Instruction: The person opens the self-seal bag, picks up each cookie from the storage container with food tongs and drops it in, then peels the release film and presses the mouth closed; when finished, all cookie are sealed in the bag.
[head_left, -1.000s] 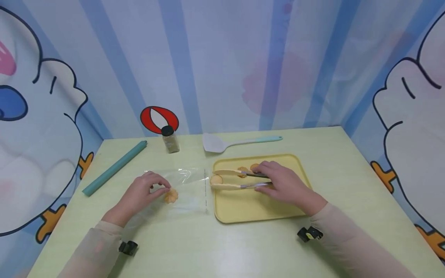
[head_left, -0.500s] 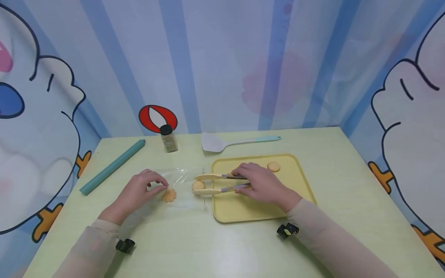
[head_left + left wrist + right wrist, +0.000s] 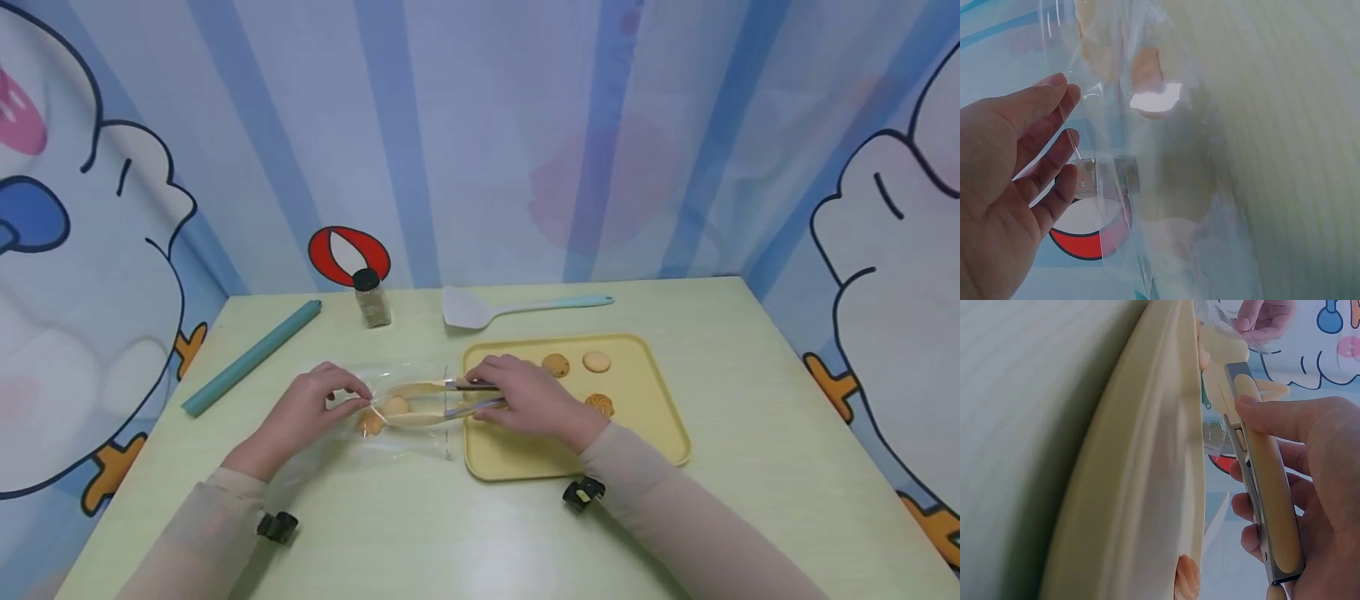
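Note:
Pinched between the fingertips of my left hand (image 3: 311, 417) is the film of a clear plastic bag (image 3: 427, 443), as the left wrist view also shows. A flower-shaped cookie (image 3: 371, 422) lies in the bag, just by those fingertips. My right hand (image 3: 528, 400) grips a pair of tongs (image 3: 1269, 487) by its handles, over the left part of the tray. The pale tips of the tongs reach into the bag, with a round plain cookie (image 3: 395, 406) between them, close to the flower-shaped one.
The yellow tray (image 3: 555, 457) bears a speckled cookie (image 3: 556, 365), a plain round cookie (image 3: 597, 361) and a swirled cookie (image 3: 599, 404). Behind it lies a spatula (image 3: 468, 310). A black-lidded jar (image 3: 372, 304) and a green stick-like roll (image 3: 251, 360) are at the back left.
My right hand has moved left, carrying the round cookie in the tongs from the tray's left edge into the bag. The left hand has stayed nearly still at the bag.

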Demonstrator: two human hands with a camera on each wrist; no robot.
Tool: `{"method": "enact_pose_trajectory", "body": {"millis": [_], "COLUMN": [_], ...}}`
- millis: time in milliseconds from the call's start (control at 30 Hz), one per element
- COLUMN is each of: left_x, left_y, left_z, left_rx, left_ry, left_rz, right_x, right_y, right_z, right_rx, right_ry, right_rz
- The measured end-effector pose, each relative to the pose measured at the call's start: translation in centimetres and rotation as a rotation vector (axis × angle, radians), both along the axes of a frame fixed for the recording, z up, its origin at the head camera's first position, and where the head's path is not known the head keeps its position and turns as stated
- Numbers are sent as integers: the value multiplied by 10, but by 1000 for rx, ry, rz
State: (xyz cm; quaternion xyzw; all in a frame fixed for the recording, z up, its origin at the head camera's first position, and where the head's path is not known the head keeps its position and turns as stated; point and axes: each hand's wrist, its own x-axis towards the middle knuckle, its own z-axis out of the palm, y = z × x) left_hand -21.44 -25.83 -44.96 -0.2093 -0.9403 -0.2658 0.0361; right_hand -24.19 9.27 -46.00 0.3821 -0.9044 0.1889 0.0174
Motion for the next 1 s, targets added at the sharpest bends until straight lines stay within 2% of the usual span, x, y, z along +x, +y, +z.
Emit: {"method": "enact_pose_trajectory", "body": {"millis": [267, 600, 767, 1000], "left_x": [1, 0, -1, 1], "left_y": [-2, -2, -2, -4], "left_z": [-2, -3, -3, -3], "left_rx": [8, 17, 14, -5], "left_ry": [33, 49, 35, 20], "left_rz": [-6, -7, -6, 5], "right_x": [-1, 3, 8, 13], "right_y": [-16, -22, -11, 23], "right_z": [0, 1, 5, 7], "right_rx": [2, -1, -2, -30], "right_ry": [-40, -71, -67, -44], "right_rz": [19, 11, -22, -102]}}
